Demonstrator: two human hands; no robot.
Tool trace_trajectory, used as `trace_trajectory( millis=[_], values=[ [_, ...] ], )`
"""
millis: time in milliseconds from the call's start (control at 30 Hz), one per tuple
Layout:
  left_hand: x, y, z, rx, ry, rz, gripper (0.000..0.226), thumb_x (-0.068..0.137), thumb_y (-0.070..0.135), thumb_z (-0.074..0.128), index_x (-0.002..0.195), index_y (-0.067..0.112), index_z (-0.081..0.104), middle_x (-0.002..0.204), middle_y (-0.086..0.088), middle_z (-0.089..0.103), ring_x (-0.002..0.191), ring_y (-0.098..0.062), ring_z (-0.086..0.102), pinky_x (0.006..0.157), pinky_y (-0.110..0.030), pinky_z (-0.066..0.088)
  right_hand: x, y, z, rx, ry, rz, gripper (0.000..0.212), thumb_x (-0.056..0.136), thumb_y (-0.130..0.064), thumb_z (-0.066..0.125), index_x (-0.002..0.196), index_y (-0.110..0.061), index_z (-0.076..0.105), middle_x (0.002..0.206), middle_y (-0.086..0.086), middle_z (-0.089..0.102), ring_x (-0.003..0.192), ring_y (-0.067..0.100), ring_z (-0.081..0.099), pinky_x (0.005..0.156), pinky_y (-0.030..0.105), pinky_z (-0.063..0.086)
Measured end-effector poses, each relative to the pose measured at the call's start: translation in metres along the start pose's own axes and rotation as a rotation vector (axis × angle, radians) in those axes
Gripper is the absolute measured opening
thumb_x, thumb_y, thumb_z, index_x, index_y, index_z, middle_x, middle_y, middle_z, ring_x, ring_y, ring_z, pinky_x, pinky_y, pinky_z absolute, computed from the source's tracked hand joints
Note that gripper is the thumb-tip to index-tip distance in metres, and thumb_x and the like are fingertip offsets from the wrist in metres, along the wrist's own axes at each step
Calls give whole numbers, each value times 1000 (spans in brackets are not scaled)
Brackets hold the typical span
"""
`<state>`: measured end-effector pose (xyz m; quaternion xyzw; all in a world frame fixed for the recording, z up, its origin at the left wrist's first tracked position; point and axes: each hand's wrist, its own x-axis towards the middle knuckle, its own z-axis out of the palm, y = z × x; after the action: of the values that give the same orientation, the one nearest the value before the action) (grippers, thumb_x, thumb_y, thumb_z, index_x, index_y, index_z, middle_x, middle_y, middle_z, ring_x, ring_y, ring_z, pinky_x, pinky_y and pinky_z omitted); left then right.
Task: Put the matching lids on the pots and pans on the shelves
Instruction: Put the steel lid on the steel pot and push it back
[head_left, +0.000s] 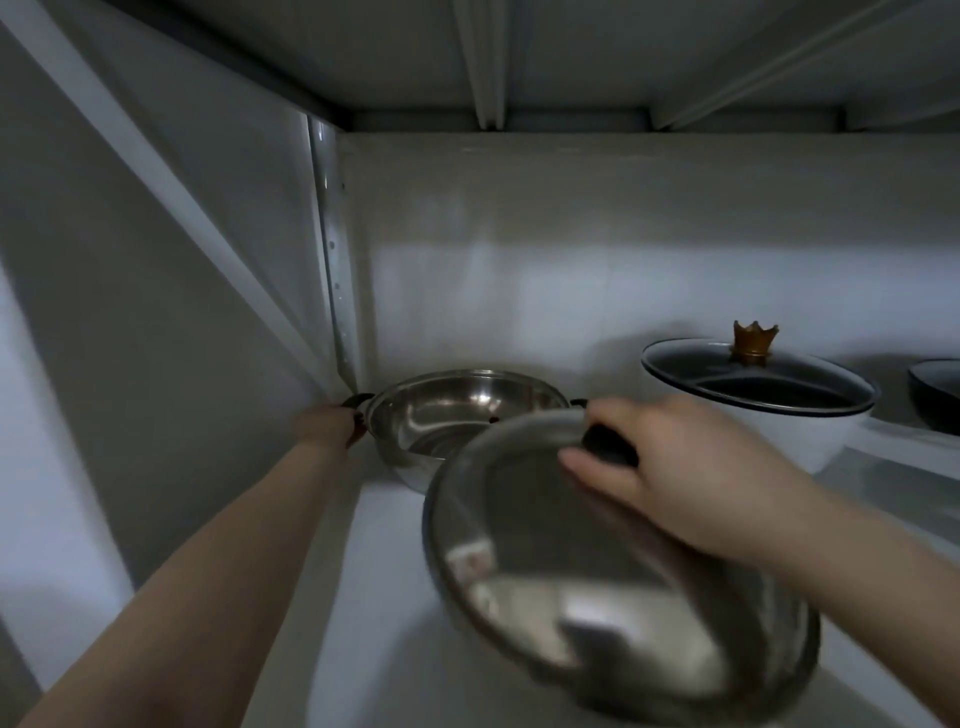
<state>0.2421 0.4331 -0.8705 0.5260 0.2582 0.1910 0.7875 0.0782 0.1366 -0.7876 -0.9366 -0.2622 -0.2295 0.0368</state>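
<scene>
An uncovered steel pot (457, 410) with black side handles stands at the back left of the white shelf (374, 597). My left hand (330, 427) grips its left handle. My right hand (675, 478) holds the black knob of a steel-rimmed glass lid (597, 582), which hangs tilted in front of the pot and a little to its right, its far edge over the pot's rim. To the right stands a white pot (810, 436) with a glass lid (753, 387) on it, topped by a gold crown knob.
A dark pan (937, 397) shows at the right edge, cut off. A perforated metal upright (332, 249) runs down the back left corner beside the steel pot. The underside of the shelf above is close overhead.
</scene>
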Motion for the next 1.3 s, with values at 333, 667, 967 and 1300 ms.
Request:
trace_trajectory(
  millis=[333, 667, 967, 1300],
  values=[
    [13, 3, -11, 11, -59, -53, 19, 94, -3, 44, 98, -5, 62, 49, -5, 67, 38, -8, 58, 58, -22, 45, 113, 41, 16, -20, 129, 141, 44, 90, -54, 42, 98, -13, 55, 91, 11, 62, 78, 28, 54, 67, 34, 42],
    [15, -2, -3, -76, -56, -53, 39, 95, -4, 39, 133, 0, 48, 143, -15, 47, 71, -14, 55, 48, -9, 50, 184, 16, 74, 18, 21, 232, 41, 93, -45, 45, 109, -9, 58, 113, 14, 60, 103, 33, 57, 73, 32, 37],
    [25, -4, -13, 30, -79, -14, 21, 92, -5, 44, 107, 2, 57, 101, -9, 55, 79, -19, 57, 45, -10, 50, 198, -7, 108, 65, -62, 249, 37, 92, -38, 49, 107, -6, 61, 114, 15, 61, 104, 32, 58, 72, 32, 37],
    [30, -9, -7, 4, -64, -13, 40, 95, -6, 36, 135, -5, 42, 141, -18, 47, 127, -30, 49, 99, -33, 42, 207, -18, 119, 134, -98, 247, 37, 92, -38, 51, 105, -4, 61, 112, 16, 61, 102, 32, 58, 72, 31, 38]
  ],
)
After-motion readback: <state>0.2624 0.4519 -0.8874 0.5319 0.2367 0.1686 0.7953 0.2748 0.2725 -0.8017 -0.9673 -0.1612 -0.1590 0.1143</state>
